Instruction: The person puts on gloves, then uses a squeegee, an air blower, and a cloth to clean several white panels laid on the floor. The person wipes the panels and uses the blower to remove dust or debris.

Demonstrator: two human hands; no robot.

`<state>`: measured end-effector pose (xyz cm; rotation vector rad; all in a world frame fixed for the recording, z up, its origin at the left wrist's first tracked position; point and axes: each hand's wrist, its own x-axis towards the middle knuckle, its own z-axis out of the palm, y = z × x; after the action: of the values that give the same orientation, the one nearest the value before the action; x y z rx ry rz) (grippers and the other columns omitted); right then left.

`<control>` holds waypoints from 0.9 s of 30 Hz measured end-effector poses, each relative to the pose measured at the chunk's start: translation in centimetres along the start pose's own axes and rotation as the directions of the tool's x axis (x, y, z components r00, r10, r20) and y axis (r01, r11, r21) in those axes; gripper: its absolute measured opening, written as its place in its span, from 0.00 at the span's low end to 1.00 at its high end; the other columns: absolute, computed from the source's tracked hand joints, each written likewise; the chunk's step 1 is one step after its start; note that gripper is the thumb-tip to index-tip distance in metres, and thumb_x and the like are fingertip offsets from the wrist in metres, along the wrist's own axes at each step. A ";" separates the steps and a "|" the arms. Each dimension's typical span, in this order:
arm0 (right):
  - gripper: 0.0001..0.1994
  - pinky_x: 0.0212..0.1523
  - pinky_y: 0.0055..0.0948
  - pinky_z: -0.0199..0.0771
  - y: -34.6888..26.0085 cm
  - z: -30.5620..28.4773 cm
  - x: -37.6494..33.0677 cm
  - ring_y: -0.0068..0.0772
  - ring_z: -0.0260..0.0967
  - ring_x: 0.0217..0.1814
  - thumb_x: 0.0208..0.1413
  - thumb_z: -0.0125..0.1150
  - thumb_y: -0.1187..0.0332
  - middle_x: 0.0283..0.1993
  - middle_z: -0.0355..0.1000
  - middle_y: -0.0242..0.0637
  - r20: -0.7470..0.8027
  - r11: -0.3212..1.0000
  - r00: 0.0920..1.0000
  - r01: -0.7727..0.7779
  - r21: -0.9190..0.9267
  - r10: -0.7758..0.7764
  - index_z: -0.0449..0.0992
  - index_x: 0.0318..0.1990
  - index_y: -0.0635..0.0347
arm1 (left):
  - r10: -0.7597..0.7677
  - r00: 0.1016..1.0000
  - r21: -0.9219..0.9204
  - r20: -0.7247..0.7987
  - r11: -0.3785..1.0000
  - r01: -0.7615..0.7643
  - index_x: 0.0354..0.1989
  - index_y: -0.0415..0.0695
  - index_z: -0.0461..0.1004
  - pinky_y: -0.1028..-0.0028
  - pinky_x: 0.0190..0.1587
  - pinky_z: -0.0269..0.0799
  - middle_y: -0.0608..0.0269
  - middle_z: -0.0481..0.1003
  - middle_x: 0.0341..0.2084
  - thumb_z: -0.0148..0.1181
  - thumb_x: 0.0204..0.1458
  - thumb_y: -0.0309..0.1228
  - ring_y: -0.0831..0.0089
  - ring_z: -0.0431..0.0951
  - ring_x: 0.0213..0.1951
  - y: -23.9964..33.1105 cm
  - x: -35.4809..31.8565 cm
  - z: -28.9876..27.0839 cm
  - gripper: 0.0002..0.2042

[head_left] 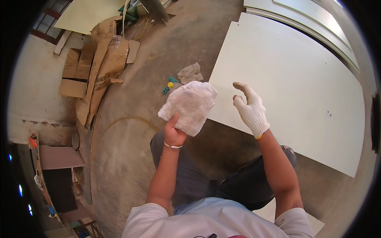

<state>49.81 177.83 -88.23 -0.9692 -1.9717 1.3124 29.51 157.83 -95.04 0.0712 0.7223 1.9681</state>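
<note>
My bare left hand [174, 135] grips a pale, soiled cloth [188, 105] by its near edge, thumb on top. The cloth is spread out in front of me, above the floor. A white knit glove with a yellow cuff covers my right hand [251, 109]. That hand is empty, its thumb and fingers apart, over the near left part of a large white panel [289, 87]. Just beyond the cloth is a spray bottle [171, 84] with a teal trigger and yellow nozzle, its body mostly hidden. A greyish rag [190, 73] lies on the floor beside it.
Flattened and folded cardboard boxes [105, 67] lean against the left wall. More white panels [305, 16] lie at the far right. A thin hose [119, 119] curves over the concrete floor. A brownish shelf unit [61, 157] stands at the lower left.
</note>
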 end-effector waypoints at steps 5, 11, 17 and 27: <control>0.26 0.68 0.46 0.66 -1.4 0.0 -1.2 0.52 0.65 0.69 0.50 0.63 0.72 0.64 0.71 0.45 0.057 0.907 0.913 0.407 -0.112 -0.403 0.72 0.61 0.59 | -0.030 0.990 0.094 0.141 0.995 0.017 0.72 0.41 0.59 0.49 0.70 0.63 0.53 0.68 0.67 0.57 0.65 0.33 0.52 0.68 0.67 -0.8 0.7 2.4 0.28; 0.32 0.71 0.47 0.63 -0.9 -0.3 -1.1 0.52 0.60 0.73 0.52 0.63 0.65 0.69 0.66 0.50 -0.079 0.956 0.963 0.243 -0.164 -0.258 0.66 0.67 0.60 | -0.048 0.981 0.290 0.189 0.957 -0.009 0.70 0.39 0.62 0.55 0.68 0.65 0.54 0.70 0.65 0.55 0.68 0.40 0.56 0.70 0.66 -1.2 2.4 8.2 0.27; 0.36 0.74 0.39 0.59 0.8 -5.1 1.6 0.49 0.57 0.78 0.60 0.58 0.54 0.75 0.61 0.49 0.099 0.905 0.973 -0.231 0.357 0.209 0.60 0.74 0.59 | -0.170 0.985 0.753 0.036 0.653 0.085 0.64 0.38 0.70 0.63 0.59 0.74 0.58 0.77 0.56 0.58 0.66 0.45 0.65 0.77 0.56 0.0 3.4 16.4 0.26; 0.37 0.72 0.34 0.60 3.4 -9.3 2.4 0.38 0.62 0.73 0.58 0.67 0.61 0.70 0.66 0.49 0.379 0.664 0.891 -0.128 0.737 -0.249 0.61 0.72 0.69 | -0.425 0.905 0.987 -0.013 -0.150 -0.056 0.50 0.39 0.81 0.72 0.50 0.74 0.68 0.81 0.41 0.66 0.62 0.41 0.78 0.78 0.45 -0.7 5.3 26.6 0.18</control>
<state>56.50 185.49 -87.97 -0.1755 -1.4426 2.2035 36.62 174.64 -74.90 1.1753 1.7655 0.5268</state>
